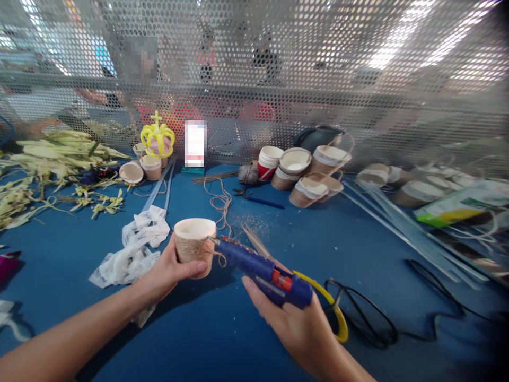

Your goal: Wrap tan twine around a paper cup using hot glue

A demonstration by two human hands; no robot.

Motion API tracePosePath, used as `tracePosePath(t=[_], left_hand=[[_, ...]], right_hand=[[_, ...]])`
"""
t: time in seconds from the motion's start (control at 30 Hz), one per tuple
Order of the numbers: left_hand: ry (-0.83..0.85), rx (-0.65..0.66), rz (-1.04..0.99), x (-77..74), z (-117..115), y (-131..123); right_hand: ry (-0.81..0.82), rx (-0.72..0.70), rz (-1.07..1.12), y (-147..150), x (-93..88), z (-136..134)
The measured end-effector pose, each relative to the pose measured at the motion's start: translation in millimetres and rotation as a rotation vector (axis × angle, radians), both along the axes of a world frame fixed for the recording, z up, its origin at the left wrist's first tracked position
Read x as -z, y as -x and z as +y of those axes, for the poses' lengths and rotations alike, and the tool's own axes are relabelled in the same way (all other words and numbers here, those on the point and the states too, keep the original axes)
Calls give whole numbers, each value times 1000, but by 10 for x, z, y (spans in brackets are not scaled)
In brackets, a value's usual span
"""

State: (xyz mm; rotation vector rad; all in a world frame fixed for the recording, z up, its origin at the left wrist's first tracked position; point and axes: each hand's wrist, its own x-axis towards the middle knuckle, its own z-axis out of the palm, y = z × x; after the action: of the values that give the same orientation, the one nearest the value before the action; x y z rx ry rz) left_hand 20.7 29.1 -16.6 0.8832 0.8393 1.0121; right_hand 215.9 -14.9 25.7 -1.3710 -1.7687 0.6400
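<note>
My left hand [175, 268] is wrapped round a paper cup [193, 246] whose outside is wound with brown twine; its white inside faces up. A loose end of twine curls off the cup's right side. In my right hand [290, 318] is a blue hot glue gun [262, 268] with an orange-red part near its rear. The gun's nozzle meets the cup's right side, touching or very close to it. Behind the glue gun lie scissors [256, 241] with yellow handles, partly hidden by the gun and my right hand.
Crumpled white lace [131, 252] lies left of the cup. Dried husks [59, 154] and a yellow crown-shaped piece [157, 139] stand farther left. Several twine-wrapped cups [308, 191] line the back by a perforated metal screen [238, 95]. Clear glue sticks [413, 233] and a black cable [369, 323] lie right.
</note>
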Motion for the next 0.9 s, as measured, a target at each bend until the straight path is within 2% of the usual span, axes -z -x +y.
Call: tracePosePath(t=[0.5,0.9], left_hand=[[16,4,10,-34,-9,2],[-7,3,-33,36,-7,19]], right_hand=[[107,66,73,34,-87,-8],[51,123,123,-3,84,23]])
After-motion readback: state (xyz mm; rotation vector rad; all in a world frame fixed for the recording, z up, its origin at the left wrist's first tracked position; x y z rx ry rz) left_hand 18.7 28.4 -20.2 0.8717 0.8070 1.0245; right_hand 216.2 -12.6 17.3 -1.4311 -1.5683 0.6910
